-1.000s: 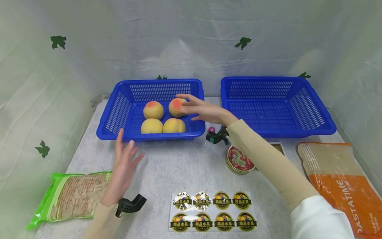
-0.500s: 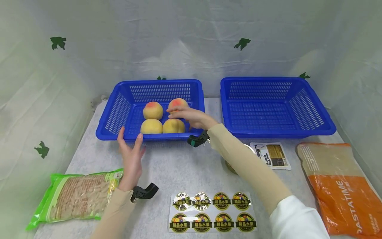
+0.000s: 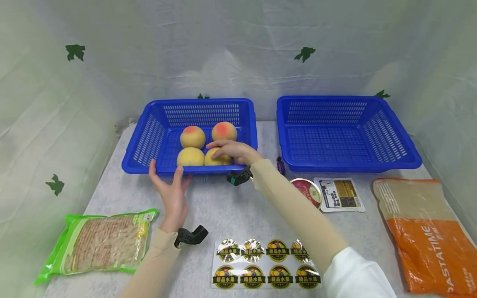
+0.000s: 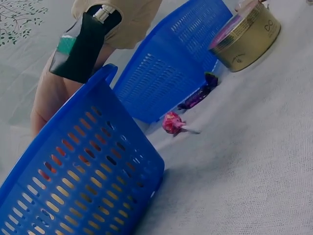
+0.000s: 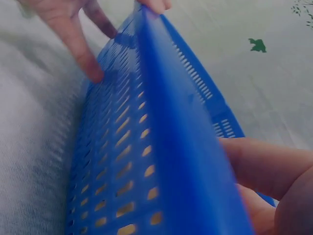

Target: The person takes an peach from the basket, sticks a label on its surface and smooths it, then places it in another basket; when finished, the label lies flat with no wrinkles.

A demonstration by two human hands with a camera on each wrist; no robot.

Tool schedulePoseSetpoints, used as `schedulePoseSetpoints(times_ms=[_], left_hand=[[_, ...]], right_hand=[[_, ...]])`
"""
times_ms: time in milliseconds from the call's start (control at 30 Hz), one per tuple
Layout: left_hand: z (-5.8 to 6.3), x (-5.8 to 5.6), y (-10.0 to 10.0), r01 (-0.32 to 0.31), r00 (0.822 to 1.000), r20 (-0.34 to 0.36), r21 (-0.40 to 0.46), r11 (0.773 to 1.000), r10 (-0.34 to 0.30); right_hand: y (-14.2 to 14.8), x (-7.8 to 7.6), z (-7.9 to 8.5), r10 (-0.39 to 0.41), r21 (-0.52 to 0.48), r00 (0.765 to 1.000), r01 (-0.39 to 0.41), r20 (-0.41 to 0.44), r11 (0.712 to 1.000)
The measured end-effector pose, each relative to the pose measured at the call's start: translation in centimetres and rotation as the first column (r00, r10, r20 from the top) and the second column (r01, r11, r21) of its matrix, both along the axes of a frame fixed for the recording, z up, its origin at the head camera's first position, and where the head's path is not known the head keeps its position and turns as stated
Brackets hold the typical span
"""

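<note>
Front-right peach (image 3: 220, 161): inside the left-side basket (image 3: 150, 131), near its front wall, partly covered by the right hand (image 3: 237, 151). Right hand's fingers curve over the fruit; cannot tell whether the grip is closed. Left hand (image 3: 174, 203) open, fingers spread, touching the same basket's front rim and outer wall.

Same basket, beside the first fruit: front-left peach (image 3: 190, 157); behind these, two red-topped ones, back-left peach (image 3: 192, 139) and back-right peach (image 3: 224, 130).

Right-side basket (image 3: 350, 167): blue, apart from the first. Pink lollipop (image 4: 172, 123) between the baskets, seen in left wrist view; purple-wrapped candy (image 3: 280, 165) just beside the right-side basket's corner.

Nearer the person on the surface (image 3: 208, 207): round tin (image 3: 308, 191), partly behind the right sleeve; flat packet (image 3: 337, 194) next to it; sticker sheet (image 3: 265, 264) at front; green-edged bag (image 3: 108, 244) far left; orange bag (image 3: 428, 240) far right.
</note>
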State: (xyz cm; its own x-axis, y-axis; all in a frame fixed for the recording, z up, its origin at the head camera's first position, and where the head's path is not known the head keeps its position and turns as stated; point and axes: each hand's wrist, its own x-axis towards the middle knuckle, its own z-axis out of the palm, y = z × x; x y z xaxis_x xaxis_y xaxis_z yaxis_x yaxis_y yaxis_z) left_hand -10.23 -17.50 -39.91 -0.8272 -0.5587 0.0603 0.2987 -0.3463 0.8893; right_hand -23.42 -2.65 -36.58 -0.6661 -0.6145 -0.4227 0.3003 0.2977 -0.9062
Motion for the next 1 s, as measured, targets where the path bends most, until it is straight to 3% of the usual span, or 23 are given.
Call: schedulePoseSetpoints(times_ms=[167,433,600,733,1000], left_hand=[[-0.1,0.0,0.0,-0.004,1.0,-0.01,0.018,1.0,0.004],[-0.3,-0.2,0.0,-0.018,1.0,-0.015,0.044,0.999,0.019],[-0.2,-0.5,0.0,-0.034,0.999,-0.02,0.062,0.998,0.035],[-0.2,-0.6,0.1,-0.038,0.999,-0.019,0.077,0.996,0.039],[-0.3,-0.6,0.1,-0.035,0.999,-0.031,0.088,0.995,0.037]], right_hand=[[0.0,0.2,0.0,0.004,0.044,1.0,-0.004,-0.016,0.999],[0.6,-0.1,0.2,0.015,-0.025,1.0,-0.016,-0.026,1.0],[1.3,-0.1,1.7,0.022,-0.102,1.0,-0.021,0.013,0.995],[2.2,0.2,3.3,0.027,-0.202,1.0,-0.029,-0.014,0.979],[5.1,2.8,6.4,0.082,-0.327,0.993,-0.106,-0.086,0.939]])
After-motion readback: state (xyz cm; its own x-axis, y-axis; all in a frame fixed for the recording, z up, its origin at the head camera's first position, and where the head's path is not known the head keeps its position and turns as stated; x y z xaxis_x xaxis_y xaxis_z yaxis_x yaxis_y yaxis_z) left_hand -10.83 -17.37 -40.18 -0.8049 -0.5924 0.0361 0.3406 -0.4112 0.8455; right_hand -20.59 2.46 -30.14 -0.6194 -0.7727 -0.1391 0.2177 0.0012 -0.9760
